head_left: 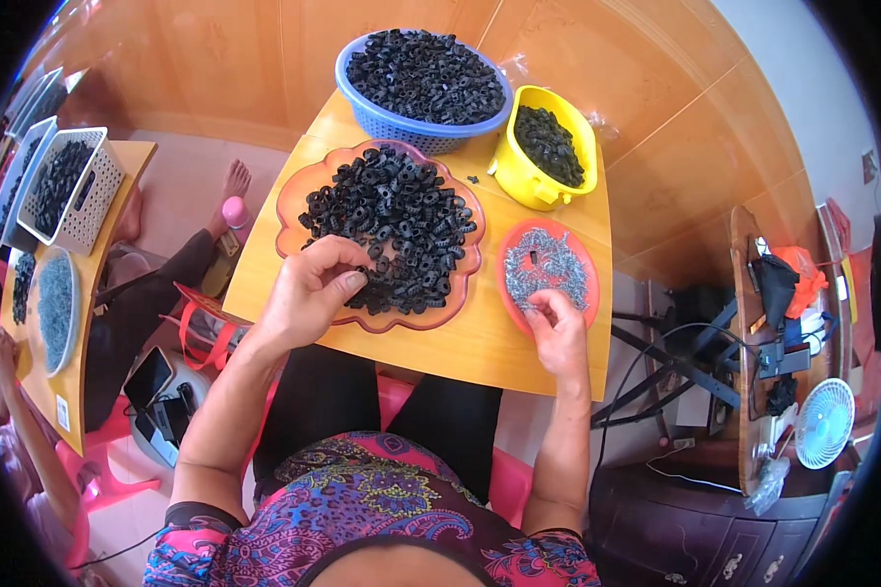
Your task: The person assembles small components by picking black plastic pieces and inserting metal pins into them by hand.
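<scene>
My left hand (pixel 313 289) is over the near left part of an orange, scalloped tray (pixel 294 205), its thumb and forefinger pinched together. A heap of small black ring-shaped plastic parts (pixel 392 210) fills the tray. Whatever sits between those fingertips blends into the dark heap. To the right, a red oval plate (pixel 585 256) carries many small silvery screws (pixel 550 262) and one dark bit among them. My right hand (pixel 560 342) reaches the plate's near edge with fingertips closed at the screws; what they grip is too small to make out.
Behind the tray stands a blue basket (pixel 362 112) heaped with black parts, beside a yellow bucket (pixel 529 181) of more. On the left, another person's arm (pixel 29 440) is at a second table (pixel 108 284) with baskets and a plate. A fan (pixel 824 423) stands far right.
</scene>
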A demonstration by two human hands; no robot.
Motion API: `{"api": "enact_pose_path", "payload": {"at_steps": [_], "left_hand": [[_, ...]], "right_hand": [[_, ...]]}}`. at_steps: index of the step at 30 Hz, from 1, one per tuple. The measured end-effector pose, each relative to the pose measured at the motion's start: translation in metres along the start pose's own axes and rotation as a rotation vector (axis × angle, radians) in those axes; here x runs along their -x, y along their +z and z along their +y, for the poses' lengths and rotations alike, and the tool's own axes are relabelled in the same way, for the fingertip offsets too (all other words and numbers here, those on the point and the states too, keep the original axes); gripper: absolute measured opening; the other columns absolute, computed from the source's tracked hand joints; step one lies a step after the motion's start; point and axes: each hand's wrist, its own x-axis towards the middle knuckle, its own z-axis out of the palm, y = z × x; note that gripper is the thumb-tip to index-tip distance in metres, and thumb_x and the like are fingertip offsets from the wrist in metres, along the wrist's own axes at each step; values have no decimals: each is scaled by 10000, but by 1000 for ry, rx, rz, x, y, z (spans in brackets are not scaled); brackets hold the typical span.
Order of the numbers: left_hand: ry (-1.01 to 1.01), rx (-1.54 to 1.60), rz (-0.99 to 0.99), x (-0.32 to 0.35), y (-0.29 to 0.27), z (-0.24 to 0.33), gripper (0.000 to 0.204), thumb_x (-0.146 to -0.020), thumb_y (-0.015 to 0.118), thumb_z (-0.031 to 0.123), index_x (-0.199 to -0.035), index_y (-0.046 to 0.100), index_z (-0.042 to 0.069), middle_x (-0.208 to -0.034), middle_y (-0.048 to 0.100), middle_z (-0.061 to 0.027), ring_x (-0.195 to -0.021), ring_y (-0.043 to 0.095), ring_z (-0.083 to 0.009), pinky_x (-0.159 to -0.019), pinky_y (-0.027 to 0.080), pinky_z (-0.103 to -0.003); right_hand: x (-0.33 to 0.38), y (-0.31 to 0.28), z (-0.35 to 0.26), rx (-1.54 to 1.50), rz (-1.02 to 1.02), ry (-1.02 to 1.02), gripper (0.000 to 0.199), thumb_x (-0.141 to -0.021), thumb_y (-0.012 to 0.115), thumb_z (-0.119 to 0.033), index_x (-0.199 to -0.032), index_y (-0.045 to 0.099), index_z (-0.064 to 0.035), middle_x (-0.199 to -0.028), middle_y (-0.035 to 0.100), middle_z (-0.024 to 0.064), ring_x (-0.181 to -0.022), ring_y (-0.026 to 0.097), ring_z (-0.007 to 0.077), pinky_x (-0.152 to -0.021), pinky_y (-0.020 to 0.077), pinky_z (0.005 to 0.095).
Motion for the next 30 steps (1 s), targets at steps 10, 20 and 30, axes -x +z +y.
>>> {"api": "enact_pose_path", "payload": {"at_steps": [10,20,30], "left_hand": [[-13,-59,3,1,2,5,127,-863,569,-40,-989,578,-33,-959,548,-39,-865,549,-89,-777,468,-243],[-117,53,28,3,3,2,123,-885,561,-14,-1005,580,-31,-915,592,-38,-806,574,-88,-741,483,-241],[-273,671,-139,8,9,1,159,-910,535,-12,-1043,610,-56,-891,662,-109,-796,658,-153,-745,562,-282]], "right_hand": [[15,56,-17,578,-129,-338,236,-761,619,22,-991,567,16,-933,575,183,-864,583,371,-740,483,413],[16,50,-24,565,-139,-240,220,-770,615,-15,-987,587,8,-925,577,187,-864,582,385,-733,485,432],[20,52,-44,336,-89,-300,66,-789,584,50,-846,574,18,-788,574,173,-727,580,337,-644,468,397]]}}
